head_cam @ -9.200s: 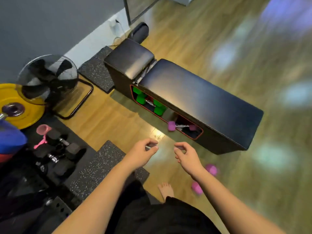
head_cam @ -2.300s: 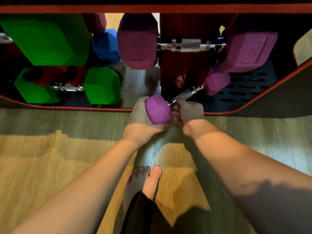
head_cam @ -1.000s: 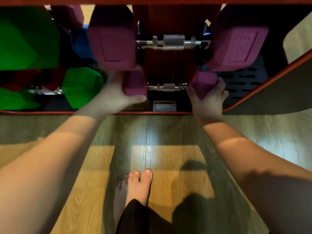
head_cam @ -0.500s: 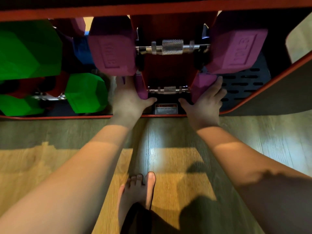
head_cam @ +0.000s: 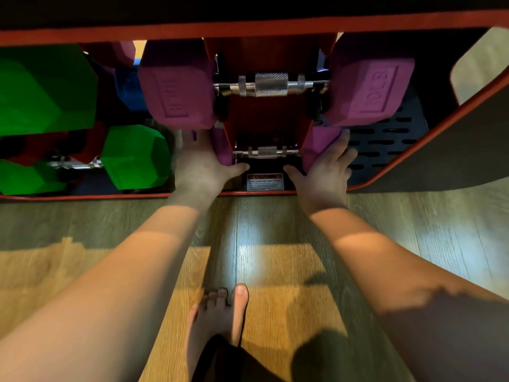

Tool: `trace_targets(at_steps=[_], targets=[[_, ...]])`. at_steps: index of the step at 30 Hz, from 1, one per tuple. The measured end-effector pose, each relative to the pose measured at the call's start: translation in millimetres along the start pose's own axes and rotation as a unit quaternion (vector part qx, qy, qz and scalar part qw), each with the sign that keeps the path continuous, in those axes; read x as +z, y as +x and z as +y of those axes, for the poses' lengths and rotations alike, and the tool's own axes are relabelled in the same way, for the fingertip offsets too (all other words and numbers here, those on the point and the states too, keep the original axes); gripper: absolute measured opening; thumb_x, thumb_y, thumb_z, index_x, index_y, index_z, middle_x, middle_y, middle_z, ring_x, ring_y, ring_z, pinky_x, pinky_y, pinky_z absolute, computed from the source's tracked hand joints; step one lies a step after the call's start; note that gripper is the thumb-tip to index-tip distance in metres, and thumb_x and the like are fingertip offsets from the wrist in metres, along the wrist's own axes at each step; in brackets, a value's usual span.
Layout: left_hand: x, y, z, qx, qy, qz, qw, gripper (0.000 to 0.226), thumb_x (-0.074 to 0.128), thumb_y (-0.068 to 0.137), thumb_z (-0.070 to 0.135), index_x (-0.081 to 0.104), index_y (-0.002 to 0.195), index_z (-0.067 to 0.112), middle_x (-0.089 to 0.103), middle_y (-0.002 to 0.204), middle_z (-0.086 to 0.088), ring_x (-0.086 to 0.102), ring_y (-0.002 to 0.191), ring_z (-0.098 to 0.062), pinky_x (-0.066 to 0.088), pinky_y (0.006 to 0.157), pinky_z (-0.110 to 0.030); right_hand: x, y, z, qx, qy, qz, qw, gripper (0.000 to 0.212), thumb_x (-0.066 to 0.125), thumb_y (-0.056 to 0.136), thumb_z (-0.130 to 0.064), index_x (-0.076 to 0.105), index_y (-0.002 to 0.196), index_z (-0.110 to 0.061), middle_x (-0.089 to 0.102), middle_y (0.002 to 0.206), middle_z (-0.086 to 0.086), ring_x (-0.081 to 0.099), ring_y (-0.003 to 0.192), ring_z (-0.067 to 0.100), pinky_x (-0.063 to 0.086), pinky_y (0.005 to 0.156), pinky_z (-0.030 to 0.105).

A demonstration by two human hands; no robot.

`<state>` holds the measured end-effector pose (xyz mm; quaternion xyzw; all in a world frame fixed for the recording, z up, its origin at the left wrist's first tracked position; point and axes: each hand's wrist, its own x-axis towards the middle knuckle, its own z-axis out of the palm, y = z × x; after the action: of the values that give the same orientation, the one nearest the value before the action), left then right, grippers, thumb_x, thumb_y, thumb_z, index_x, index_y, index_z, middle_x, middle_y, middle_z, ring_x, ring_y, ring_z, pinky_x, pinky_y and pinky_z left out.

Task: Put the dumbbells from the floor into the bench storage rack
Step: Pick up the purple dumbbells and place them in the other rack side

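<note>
Both hands' straight fingers (head_cam: 337, 146) press the small purple dumbbell's (head_cam: 266, 151) ends inside the rack (head_cam: 248, 26).

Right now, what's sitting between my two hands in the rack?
In the head view, the lower purple dumbbell spans the gap: its steel handle runs between the left hand and right hand, above a warning label.
</note>
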<state>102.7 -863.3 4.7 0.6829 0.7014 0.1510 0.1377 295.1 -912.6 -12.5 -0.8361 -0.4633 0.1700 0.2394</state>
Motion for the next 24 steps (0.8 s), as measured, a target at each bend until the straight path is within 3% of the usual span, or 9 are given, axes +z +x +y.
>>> trace_targets(at_steps=[11, 15, 17, 20, 22, 24], targets=[[-2.2, 1.6, 1.5, -0.004, 0.016, -0.018, 1.0, 0.092, 0.084, 0.057, 0.06, 0.044, 0.128, 0.016, 0.052, 0.124, -0.013, 0.062, 0.101, -0.035, 0.056, 0.08, -0.041, -5.8, -1.4, -4.7, 0.0, -0.026, -0.002, 1.0, 0.12, 0.078, 0.072, -0.047, 0.001, 0.15, 0.002, 0.029, 0.136, 0.022, 0.046, 0.113, 0.04, 0.041, 0.097, 0.046], [-3.5, 1.4, 0.2, -0.027, 0.064, -0.049, 0.996, 0.099, 0.077, 0.056, 0.071, 0.039, 0.133, 0.021, 0.049, 0.13, -0.01, 0.063, 0.1, -0.037, 0.053, 0.073, -0.039, -6.1, -1.8, -5.8, 0.013, -0.036, -0.011, 0.999, 0.123, 0.078, 0.07, -0.049, -0.001, 0.151, 0.001, 0.029, 0.138, 0.022, 0.046, 0.114, 0.04, 0.04, 0.099, 0.045], [-7.9, 5.7, -4.4, -0.029, 0.1, -0.1, 0.99, 0.107, 0.074, 0.057, 0.075, 0.031, 0.139, 0.022, 0.042, 0.138, -0.009, 0.06, 0.11, -0.036, 0.052, 0.08, -0.04, -9.6, -1.7, -5.1, 0.023, -0.043, -0.03, 0.998, 0.126, 0.078, 0.07, -0.051, -0.004, 0.151, -0.001, 0.027, 0.14, 0.022, 0.045, 0.115, 0.042, 0.038, 0.101, 0.046], [-30.9, 2.8, -6.8, 0.007, 0.053, -0.19, 0.98, 0.116, 0.082, 0.06, 0.062, 0.022, 0.148, 0.015, 0.032, 0.146, -0.014, 0.045, 0.13, -0.033, 0.041, 0.107, -0.042, -29.6, -6.8, -9.4, 0.039, -0.079, -0.082, 0.993, 0.126, 0.076, 0.069, -0.054, -0.005, 0.152, -0.005, 0.027, 0.142, 0.022, 0.042, 0.116, 0.044, 0.035, 0.1, 0.047], [-54.8, -7.9, -2.0, 0.016, 0.012, -0.219, 0.976, 0.11, 0.084, 0.064, 0.052, 0.025, 0.148, 0.013, 0.031, 0.146, -0.015, 0.037, 0.135, -0.032, 0.032, 0.114, -0.039, -49.6, -15.1, -20.7, 0.051, -0.118, -0.127, 0.983, 0.115, 0.074, 0.071, -0.054, 0.005, 0.152, -0.009, 0.029, 0.141, 0.02, 0.04, 0.119, 0.041, 0.034, 0.102, 0.045], [-87.7, -23.3, 8.9, -0.016, 0.008, -0.274, 0.962, 0.098, 0.081, 0.069, 0.052, 0.032, 0.146, 0.015, 0.034, 0.148, -0.011, 0.037, 0.136, -0.028, 0.031, 0.114, -0.035, -78.6, -31.5, -38.8, 0.06, -0.156, -0.193, 0.967, 0.091, 0.07, 0.077, -0.049, 0.024, 0.145, -0.009, 0.03, 0.141, 0.018, 0.04, 0.123, 0.038, 0.033, 0.103, 0.04]])
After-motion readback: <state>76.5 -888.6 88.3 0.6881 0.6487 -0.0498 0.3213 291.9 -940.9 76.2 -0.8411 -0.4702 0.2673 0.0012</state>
